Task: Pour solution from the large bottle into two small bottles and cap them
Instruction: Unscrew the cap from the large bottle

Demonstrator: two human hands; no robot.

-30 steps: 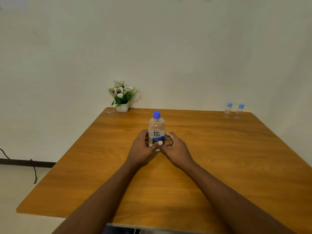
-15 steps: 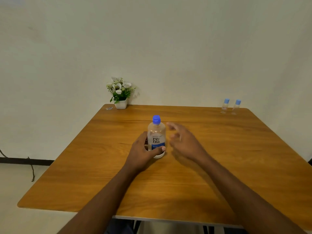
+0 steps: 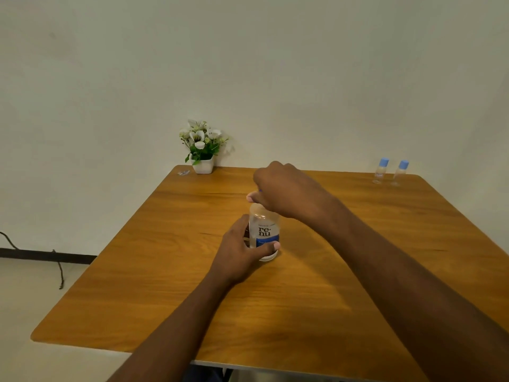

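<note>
My left hand (image 3: 242,252) is wrapped around the large bottle (image 3: 264,232) standing mid-table (image 3: 165,285), my right hand (image 3: 281,191) closed over its cap, the two small bottles (image 3: 389,172) capped at the far right corner.

Centre of frame: left hand (image 3: 240,255) grips clear large bottle with blue-and-white label (image 3: 264,232); right hand (image 3: 283,193) closes over its cap.
Upper right: two small clear blue-capped bottles (image 3: 389,172) on wooden table (image 3: 344,299).

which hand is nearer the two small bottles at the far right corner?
Right. The right hand is on top of the large bottle, toward the small bottles; the left hand grips the bottle's lower body, nearer the person.
</note>
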